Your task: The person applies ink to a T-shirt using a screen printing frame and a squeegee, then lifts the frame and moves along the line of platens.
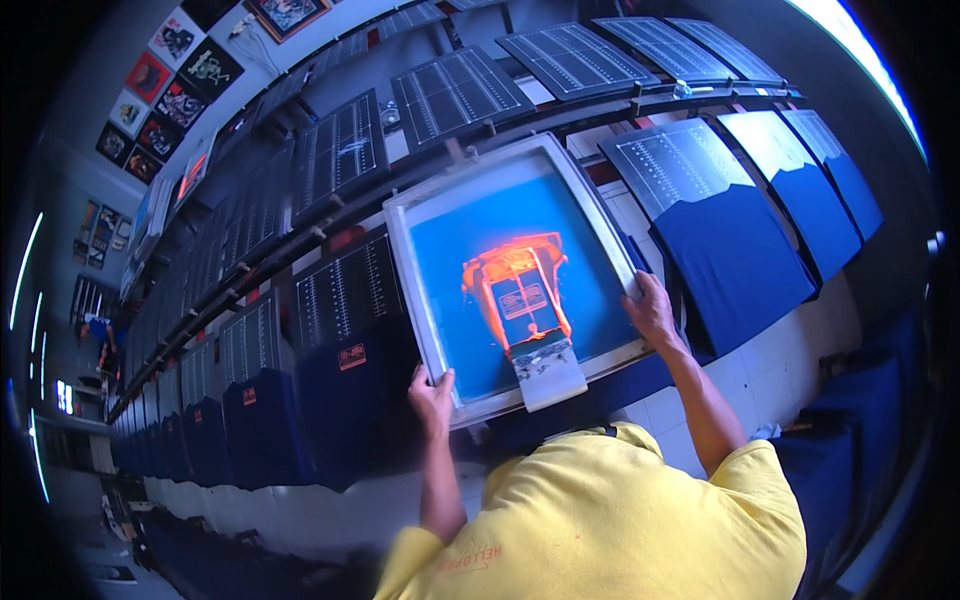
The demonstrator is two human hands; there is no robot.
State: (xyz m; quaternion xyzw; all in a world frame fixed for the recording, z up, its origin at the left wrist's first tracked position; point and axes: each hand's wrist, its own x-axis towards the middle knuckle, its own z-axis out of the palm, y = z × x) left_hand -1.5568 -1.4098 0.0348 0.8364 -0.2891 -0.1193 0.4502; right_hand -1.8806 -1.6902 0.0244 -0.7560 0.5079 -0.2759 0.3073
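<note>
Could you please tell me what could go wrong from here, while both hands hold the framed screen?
The grey squeegee leans over the near rim of the framed screen with neither hand on it; it might slide if the screen tilts. The orange ink looks wet and could smear onto the navy cloth nearby. The left hand and right hand hold only the sides, so an uneven lift might twist the screen.
</note>
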